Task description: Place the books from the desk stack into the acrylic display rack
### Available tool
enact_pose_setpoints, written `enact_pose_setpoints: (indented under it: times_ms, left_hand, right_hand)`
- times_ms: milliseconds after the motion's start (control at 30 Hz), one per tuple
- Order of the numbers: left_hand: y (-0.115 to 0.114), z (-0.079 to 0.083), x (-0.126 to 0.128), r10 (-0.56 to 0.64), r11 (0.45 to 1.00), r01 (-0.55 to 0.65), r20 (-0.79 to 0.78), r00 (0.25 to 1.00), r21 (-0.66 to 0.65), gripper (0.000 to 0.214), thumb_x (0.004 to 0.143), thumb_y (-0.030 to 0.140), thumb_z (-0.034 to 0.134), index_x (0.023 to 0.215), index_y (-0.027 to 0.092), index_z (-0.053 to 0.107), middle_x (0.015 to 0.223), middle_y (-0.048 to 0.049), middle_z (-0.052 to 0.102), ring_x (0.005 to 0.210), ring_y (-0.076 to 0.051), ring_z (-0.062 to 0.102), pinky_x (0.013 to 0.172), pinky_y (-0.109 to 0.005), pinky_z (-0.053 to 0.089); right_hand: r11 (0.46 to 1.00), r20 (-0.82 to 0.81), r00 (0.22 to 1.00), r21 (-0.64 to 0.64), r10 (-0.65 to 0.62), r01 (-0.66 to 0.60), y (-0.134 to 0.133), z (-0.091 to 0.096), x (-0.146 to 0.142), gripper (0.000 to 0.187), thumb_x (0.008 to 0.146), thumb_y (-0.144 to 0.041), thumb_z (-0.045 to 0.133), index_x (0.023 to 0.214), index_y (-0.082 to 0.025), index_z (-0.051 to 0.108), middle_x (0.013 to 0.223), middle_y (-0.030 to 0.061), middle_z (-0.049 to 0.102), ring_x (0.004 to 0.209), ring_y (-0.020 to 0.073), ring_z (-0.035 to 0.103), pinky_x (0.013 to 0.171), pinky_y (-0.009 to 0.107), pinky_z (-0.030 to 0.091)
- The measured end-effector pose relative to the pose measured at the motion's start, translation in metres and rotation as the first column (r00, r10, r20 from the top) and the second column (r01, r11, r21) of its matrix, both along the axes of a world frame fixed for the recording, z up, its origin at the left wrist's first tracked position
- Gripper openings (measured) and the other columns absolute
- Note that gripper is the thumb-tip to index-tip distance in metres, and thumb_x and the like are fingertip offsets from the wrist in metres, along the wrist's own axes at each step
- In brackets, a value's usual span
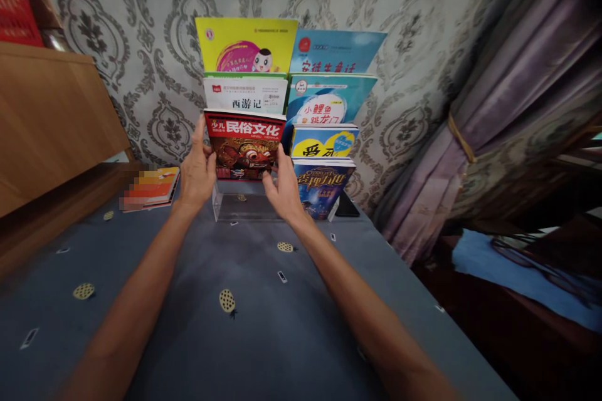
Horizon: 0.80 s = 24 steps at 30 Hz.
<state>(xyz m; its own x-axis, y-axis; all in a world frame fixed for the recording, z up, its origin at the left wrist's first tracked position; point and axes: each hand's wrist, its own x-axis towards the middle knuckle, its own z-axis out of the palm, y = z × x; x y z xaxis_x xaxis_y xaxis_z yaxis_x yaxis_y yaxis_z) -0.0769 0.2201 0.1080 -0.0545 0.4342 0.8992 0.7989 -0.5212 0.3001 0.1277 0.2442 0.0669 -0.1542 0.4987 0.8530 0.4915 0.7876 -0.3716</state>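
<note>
Just above the centre of the frame both hands hold a red magazine [244, 145] upright by its side edges. The left hand [197, 170] has its thumb on the cover and its fingers stretched up along the left edge, while the right hand [282, 189] closes narrowly on the lower right corner. The magazine sits in the left column of a clear tiered rack [235, 205], under a white book [244, 95] and a yellow book [247, 44], with the bare transparent front pocket directly below it. I cannot tell whether its bottom edge is seated in a slot or only hovering in front of one. That seems the main risk: the pocket lips are see-through and easy to misjudge, so the lower edge could land on a lip and the magazine could slide forward onto the blue tablecloth [263, 326]. It is also thin and gripped only at its edges — it may bow in the middle, or its top may catch under the white book and lift it. The right hand is just beside the dark blue book [322, 183] and the yellow-and-blue one [324, 141] in the right-hand column, so a sideways nudge could tip either out. The rack looks light and stands on cloth, so a firm push might shove it back toward the patterned wall [141, 44]. The stack of books [151, 188] at centre left lies well apart.
</note>
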Motion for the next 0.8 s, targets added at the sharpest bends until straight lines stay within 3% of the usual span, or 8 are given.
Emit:
enact_pose_setpoints:
  times_ms: [333, 633, 800]
  left_hand:
    - [0.01, -0.007, -0.005, -0.033, 0.999, 0.033, -0.023, 0.999, 0.01, 0.059, 0.101, 0.045, 0.043, 0.154, 0.025, 0.029, 0.112, -0.0092, 0.066, 0.094, -0.024, 0.067, 0.094, -0.04, 0.053]
    - [0.011, -0.015, -0.004, -0.015, 0.998, 0.015, -0.004, 1.0, -0.068, 0.065, 0.099, 0.04, 0.043, 0.158, 0.023, 0.023, 0.095, -0.0077, 0.066, 0.093, -0.026, 0.069, 0.095, -0.045, 0.052]
    - [0.009, -0.012, -0.001, -0.023, 0.997, 0.02, -0.033, 0.999, -0.071, 0.065, 0.098, 0.036, 0.043, 0.158, 0.025, 0.02, 0.12, -0.012, 0.065, 0.104, -0.029, 0.068, 0.098, -0.048, 0.051]
  right_hand:
    - [0.999, 0.02, 0.999, -0.034, -0.039, 0.039, 0.001, -0.004, -0.003, 0.08, 0.094, -0.023, 0.04, 0.159, -0.029, -0.006, 0.139, 0.0151, 0.048, 0.128, 0.0319, 0.051, 0.106, 0.056, 0.048]
    - [0.992, 0.021, 1.0, -0.121, -0.019, 0.022, 0.006, -0.011, -0.004, 0.082, 0.093, -0.021, 0.042, 0.159, -0.03, -0.007, 0.139, 0.0156, 0.049, 0.129, 0.0332, 0.052, 0.103, 0.059, 0.05]
    - [0.992, 0.039, 0.999, -0.126, -0.018, 0.023, 0.007, -0.012, -0.002, 0.079, 0.094, -0.023, 0.041, 0.16, -0.025, -0.002, 0.14, 0.0172, 0.048, 0.13, 0.0323, 0.051, 0.104, 0.057, 0.051]
